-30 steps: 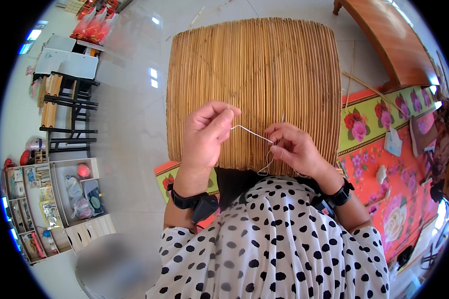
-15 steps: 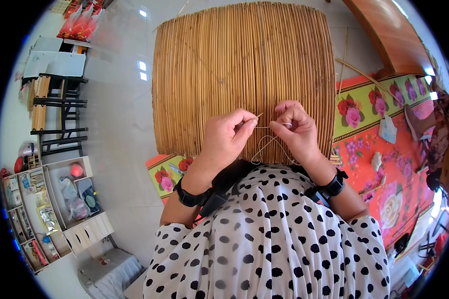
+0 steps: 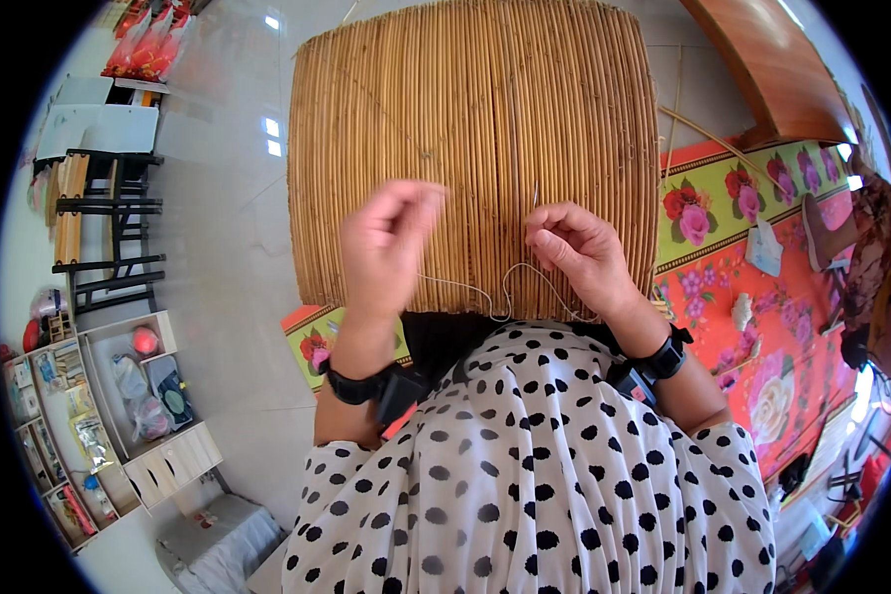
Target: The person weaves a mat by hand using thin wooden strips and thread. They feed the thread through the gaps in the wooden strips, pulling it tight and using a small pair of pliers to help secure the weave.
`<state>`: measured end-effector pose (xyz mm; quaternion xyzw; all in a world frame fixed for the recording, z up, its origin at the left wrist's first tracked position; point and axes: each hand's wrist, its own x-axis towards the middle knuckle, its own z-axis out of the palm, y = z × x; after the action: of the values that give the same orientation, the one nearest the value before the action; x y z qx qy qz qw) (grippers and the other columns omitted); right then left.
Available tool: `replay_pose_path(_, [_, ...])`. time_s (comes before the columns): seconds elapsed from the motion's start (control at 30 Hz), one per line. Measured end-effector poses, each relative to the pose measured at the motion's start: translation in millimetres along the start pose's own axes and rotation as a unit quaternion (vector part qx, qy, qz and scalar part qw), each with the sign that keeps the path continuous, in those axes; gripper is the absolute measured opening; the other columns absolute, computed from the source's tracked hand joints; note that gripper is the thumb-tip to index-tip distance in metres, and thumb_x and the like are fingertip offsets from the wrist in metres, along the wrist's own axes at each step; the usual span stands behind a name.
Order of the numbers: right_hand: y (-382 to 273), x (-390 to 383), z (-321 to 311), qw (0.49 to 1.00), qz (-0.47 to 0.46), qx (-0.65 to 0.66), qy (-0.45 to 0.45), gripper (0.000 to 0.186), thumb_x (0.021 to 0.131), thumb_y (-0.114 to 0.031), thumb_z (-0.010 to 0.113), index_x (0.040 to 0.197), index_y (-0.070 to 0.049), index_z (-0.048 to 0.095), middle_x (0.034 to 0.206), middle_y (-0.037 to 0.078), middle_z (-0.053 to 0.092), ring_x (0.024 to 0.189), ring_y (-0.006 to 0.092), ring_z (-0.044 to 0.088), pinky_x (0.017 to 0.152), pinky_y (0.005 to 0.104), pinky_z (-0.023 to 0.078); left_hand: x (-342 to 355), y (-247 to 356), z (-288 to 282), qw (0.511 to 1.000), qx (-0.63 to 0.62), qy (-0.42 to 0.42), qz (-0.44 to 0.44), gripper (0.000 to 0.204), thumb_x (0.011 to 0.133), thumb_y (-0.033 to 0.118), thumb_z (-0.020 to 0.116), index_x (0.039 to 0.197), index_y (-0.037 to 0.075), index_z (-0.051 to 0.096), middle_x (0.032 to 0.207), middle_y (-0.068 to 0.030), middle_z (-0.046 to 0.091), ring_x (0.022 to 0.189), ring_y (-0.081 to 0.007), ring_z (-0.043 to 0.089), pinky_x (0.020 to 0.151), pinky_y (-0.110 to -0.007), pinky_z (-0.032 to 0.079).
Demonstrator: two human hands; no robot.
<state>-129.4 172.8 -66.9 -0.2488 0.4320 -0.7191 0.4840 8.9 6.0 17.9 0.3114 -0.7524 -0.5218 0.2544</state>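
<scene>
My right hand (image 3: 586, 259) is closed in a pinch, and a thin needle (image 3: 536, 192) stands point-up from its fingertips. My left hand (image 3: 388, 247), blurred by motion, has its fingers curled together over the left part of a mat of brown stalks (image 3: 465, 109). Pale thread (image 3: 455, 283) runs from beneath my left hand along the mat's near edge, loops up and trails off below my right hand. What lies between the left fingertips is too smeared to see. The mat of closely set stalks lies in front of me.
A red floral mat (image 3: 703, 287) spreads on the right below a wooden furniture piece (image 3: 772, 69), with loose stalks (image 3: 713, 136) nearby. Folded black-framed stools (image 3: 109, 213) and an organiser box (image 3: 148, 460) stand on the left. Another person's foot (image 3: 830, 238) shows at right.
My left hand has moved left and slightly up, away from my right hand, drawing the thread out with it. My right hand stays nearly in place with the needle.
</scene>
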Motion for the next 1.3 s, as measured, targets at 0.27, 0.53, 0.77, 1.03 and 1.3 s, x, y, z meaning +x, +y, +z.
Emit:
replay_pose_path(0.27, [-0.7,-0.9,0.7,0.995,-0.079,-0.052,0.024,0.027,0.087,-0.003,0.061,0.114,0.001,0.060,0.095,0.003,0.056,0.088,0.0099,0.056,0.082,0.0232,0.047,-18.6,-17.1,53.9,0.964,-0.112,-0.230,-0.072,0.009,0.089,0.010,0.059,0.087,0.001,0.062,0.068,0.0067,0.049,0.060,-0.0010,0.039,0.052,-0.018,0.032])
replay_pose_path(0.53, [1.2,-0.1,-1.1,0.990,-0.109,-0.085,0.031,0.011,0.086,-0.003,0.062,0.095,0.000,0.068,0.094,0.006,0.058,0.083,0.0125,0.057,0.076,0.0241,0.048,-13.9,-20.5,54.5,0.951,-0.115,-0.271,-0.100,0.010,0.090,0.010,0.059,0.087,0.001,0.061,0.069,0.0073,0.048,0.059,-0.0004,0.037,0.051,-0.017,0.030])
replay_pose_path(0.77, [1.7,0.2,5.3,0.978,-0.114,-0.135,0.106,0.008,0.086,-0.006,0.064,0.087,0.001,0.067,0.084,0.004,0.058,0.077,0.0106,0.055,0.069,0.0231,0.045,-19.5,-20.9,57.1,0.966,-0.114,-0.220,-0.076,0.011,0.086,0.006,0.062,0.095,0.002,0.058,0.070,0.0059,0.050,0.058,-0.0010,0.040,0.053,-0.016,0.034])
replay_pose_path(1.03, [2.1,-1.1,6.3,0.990,-0.039,-0.061,0.123,0.011,0.089,-0.011,0.063,0.084,-0.001,0.060,0.076,-0.003,0.052,0.070,0.0046,0.048,0.062,0.0189,0.041,-22.6,-11.7,58.5,0.986,0.034,-0.141,0.083,0.024,0.078,0.001,0.069,0.099,0.004,0.059,0.068,0.0020,0.052,0.056,-0.0034,0.044,0.051,-0.018,0.038])
replay_pose_path(1.3, [2.9,-0.6,7.7,0.991,-0.038,-0.047,0.123,0.016,0.092,-0.014,0.060,0.081,-0.003,0.057,0.071,-0.005,0.050,0.063,0.0015,0.044,0.054,0.0170,0.036,-16.9,-23.1,66.4,0.968,0.075,-0.087,0.222,0.015,0.078,-0.001,0.068,0.092,0.004,0.063,0.068,-0.0046,0.057,0.050,-0.0081,0.048,0.047,-0.022,0.041])
